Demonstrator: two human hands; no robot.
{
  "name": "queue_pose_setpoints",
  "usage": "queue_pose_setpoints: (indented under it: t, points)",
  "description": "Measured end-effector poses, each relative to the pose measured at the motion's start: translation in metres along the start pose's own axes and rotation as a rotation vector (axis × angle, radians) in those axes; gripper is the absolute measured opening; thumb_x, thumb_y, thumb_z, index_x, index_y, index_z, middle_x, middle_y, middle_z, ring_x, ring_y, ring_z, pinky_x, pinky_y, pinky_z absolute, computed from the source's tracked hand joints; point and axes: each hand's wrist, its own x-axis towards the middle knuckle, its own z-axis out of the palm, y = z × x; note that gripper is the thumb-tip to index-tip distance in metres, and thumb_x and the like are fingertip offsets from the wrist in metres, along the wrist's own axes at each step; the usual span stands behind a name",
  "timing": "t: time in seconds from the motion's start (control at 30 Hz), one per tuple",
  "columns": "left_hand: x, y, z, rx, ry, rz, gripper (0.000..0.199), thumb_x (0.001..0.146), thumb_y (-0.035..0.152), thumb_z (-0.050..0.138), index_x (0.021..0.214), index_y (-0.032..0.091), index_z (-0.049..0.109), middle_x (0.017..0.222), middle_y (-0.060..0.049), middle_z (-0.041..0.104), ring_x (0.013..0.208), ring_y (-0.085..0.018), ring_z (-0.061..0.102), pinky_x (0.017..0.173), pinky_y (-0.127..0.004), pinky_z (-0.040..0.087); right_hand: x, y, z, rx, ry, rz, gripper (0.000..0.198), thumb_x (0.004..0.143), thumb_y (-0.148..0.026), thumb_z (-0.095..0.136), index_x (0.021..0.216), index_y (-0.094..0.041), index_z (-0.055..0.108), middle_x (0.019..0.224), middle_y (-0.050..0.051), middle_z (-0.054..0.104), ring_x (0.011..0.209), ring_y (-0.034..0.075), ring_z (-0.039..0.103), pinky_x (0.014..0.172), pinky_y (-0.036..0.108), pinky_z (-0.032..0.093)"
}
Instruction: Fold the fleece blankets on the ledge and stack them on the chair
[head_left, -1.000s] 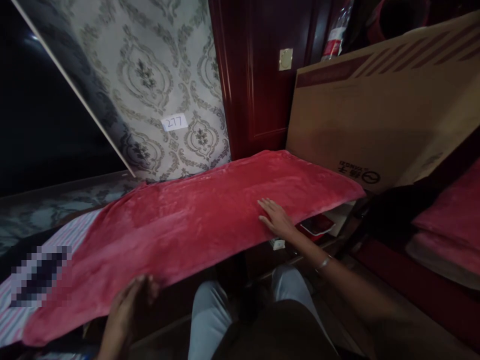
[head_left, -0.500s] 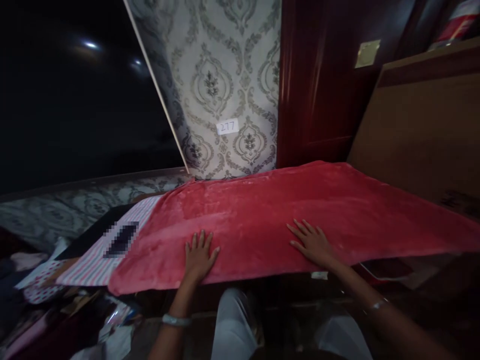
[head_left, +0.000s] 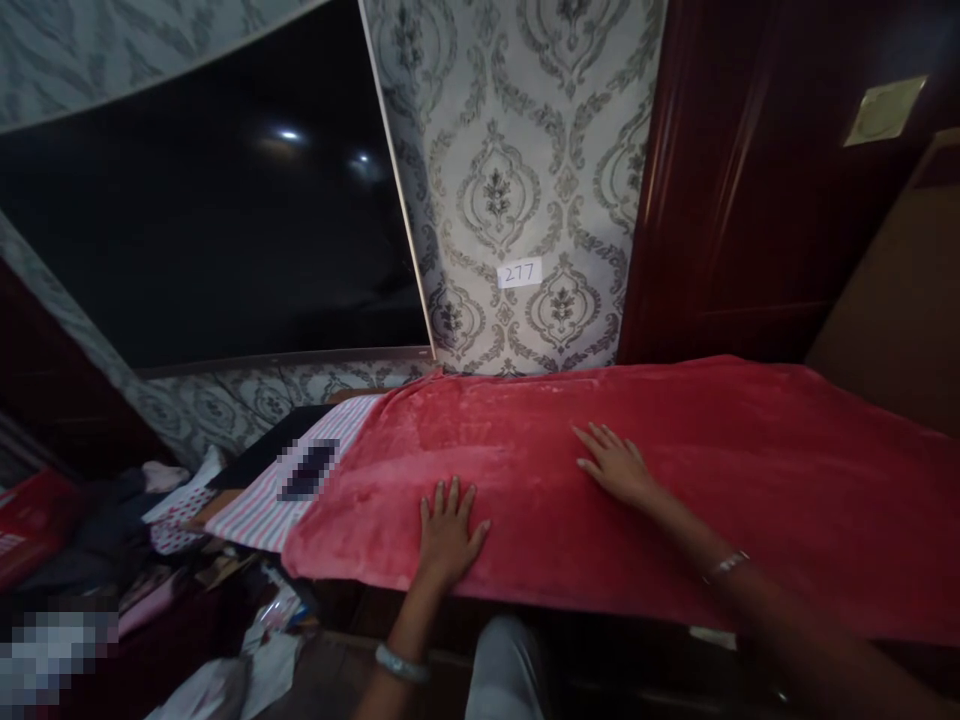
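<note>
A plush red blanket [head_left: 525, 530] lies spread out across a long, low surface and hangs a little over its front edge. My left hand [head_left: 447, 535] rests flat on the blanket near that front edge, fingers spread. Farther back and to the right, my right hand [head_left: 616, 465] also lies palm down on the blanket with its fingers apart. Neither hand holds anything. At the blanket's left end a striped pink and white cloth [head_left: 259, 515] shows from under it, with a dark pixelated patch on top.
Behind the surface is patterned wallpaper [head_left: 495, 190] with a paper label [head_left: 519, 273] reading 277. A large dark television [head_left: 285, 230] hangs at the left. A cardboard box [head_left: 892, 320] stands at the right. Clothes and bags [head_left: 176, 525] are heaped at the lower left.
The view has turned left, showing more of the television and the heap. My right hand has slid left over the blanket, closer to my left hand. Both hands stay flat.
</note>
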Motion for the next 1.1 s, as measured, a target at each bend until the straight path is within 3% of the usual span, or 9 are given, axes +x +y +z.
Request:
queue_pose_setpoints:
  t: [0.1, 0.2, 0.37, 0.43, 0.57, 0.7, 0.83, 0.93, 1.1]
  points:
    - [0.0, -0.001, -0.001, -0.041, -0.008, -0.003, 0.066, 0.096, 0.051, 0.043, 0.156, 0.026, 0.035, 0.168, -0.008, 0.015, 0.155, -0.035, 0.012, 0.123, -0.063, 0.012, 0.021, -0.005, 0.004, 0.013, -0.066, 0.06, 0.061, 0.1, -0.041, 0.043, 0.158, -0.026, 0.035, 0.165, 0.012, 0.027, 0.152, 0.032, 0.026, 0.116, 0.058, 0.031]
    - [0.001, -0.009, -0.004, -0.115, -0.019, 0.014, 0.067, 0.092, 0.05, 0.051, 0.154, 0.026, 0.041, 0.167, -0.009, 0.02, 0.154, -0.037, 0.016, 0.122, -0.063, 0.017, 0.035, -0.004, 0.01, 0.033, -0.15, 0.079, 0.055, 0.101, -0.041, 0.042, 0.153, -0.025, 0.044, 0.162, 0.014, 0.034, 0.149, 0.033, 0.032, 0.116, 0.059, 0.031]
    - [0.034, -0.044, -0.018, -0.331, 0.099, 0.057, 0.042, 0.095, 0.032, 0.044, 0.127, 0.021, 0.069, 0.137, -0.011, 0.065, 0.128, -0.025, 0.058, 0.111, -0.041, 0.042, 0.064, -0.009, 0.025, 0.101, -0.117, 0.006, 0.047, 0.096, -0.037, 0.052, 0.14, -0.022, 0.06, 0.15, 0.015, 0.052, 0.14, 0.032, 0.046, 0.113, 0.055, 0.036]
    - [0.063, -0.061, -0.029, -0.355, 0.141, 0.024, 0.039, 0.095, 0.024, 0.042, 0.12, 0.018, 0.072, 0.126, -0.011, 0.071, 0.118, -0.022, 0.065, 0.107, -0.035, 0.045, 0.081, -0.012, 0.029, 0.15, -0.046, -0.039, 0.045, 0.093, -0.032, 0.057, 0.135, -0.019, 0.064, 0.144, 0.016, 0.057, 0.135, 0.031, 0.051, 0.111, 0.05, 0.04]
    - [0.131, -0.093, -0.049, -0.331, 0.181, -0.063, 0.034, 0.09, 0.014, 0.047, 0.111, 0.016, 0.074, 0.119, -0.012, 0.074, 0.113, -0.022, 0.067, 0.102, -0.035, 0.047, 0.112, -0.015, 0.035, 0.195, 0.024, -0.08, 0.041, 0.091, -0.022, 0.056, 0.13, -0.015, 0.067, 0.136, 0.016, 0.064, 0.128, 0.026, 0.058, 0.11, 0.037, 0.042]
    - [0.179, -0.119, -0.049, -0.324, 0.213, -0.159, 0.031, 0.087, 0.01, 0.048, 0.103, 0.013, 0.075, 0.112, -0.016, 0.075, 0.105, -0.025, 0.069, 0.093, -0.036, 0.05, 0.117, -0.009, 0.057, 0.217, 0.085, -0.067, 0.036, 0.092, -0.021, 0.053, 0.123, -0.013, 0.07, 0.127, 0.017, 0.067, 0.119, 0.028, 0.062, 0.104, 0.04, 0.046]
    - [0.205, -0.146, -0.036, -0.326, 0.239, -0.213, 0.028, 0.085, 0.012, 0.05, 0.094, 0.014, 0.076, 0.103, -0.015, 0.076, 0.099, -0.026, 0.071, 0.088, -0.034, 0.051, 0.11, 0.005, 0.084, 0.264, 0.229, -0.094, 0.033, 0.093, -0.025, 0.051, 0.118, -0.018, 0.071, 0.12, 0.014, 0.068, 0.11, 0.029, 0.063, 0.097, 0.044, 0.048]
    - [0.215, -0.169, -0.034, -0.326, 0.266, -0.214, 0.03, 0.085, 0.013, 0.047, 0.094, 0.013, 0.075, 0.103, -0.017, 0.075, 0.099, -0.027, 0.07, 0.09, -0.038, 0.051, 0.111, 0.012, 0.094, 0.281, 0.245, -0.11, 0.032, 0.092, -0.027, 0.053, 0.116, -0.019, 0.072, 0.116, 0.013, 0.069, 0.106, 0.029, 0.063, 0.095, 0.045, 0.049]
    - [0.225, -0.189, -0.038, -0.367, 0.237, -0.055, 0.025, 0.082, 0.019, 0.054, 0.097, 0.017, 0.074, 0.106, -0.011, 0.074, 0.101, -0.023, 0.067, 0.095, -0.035, 0.051, 0.113, 0.012, 0.089, 0.306, 0.239, -0.095, 0.03, 0.091, -0.026, 0.054, 0.113, -0.02, 0.073, 0.113, 0.012, 0.069, 0.103, 0.028, 0.063, 0.095, 0.045, 0.048]
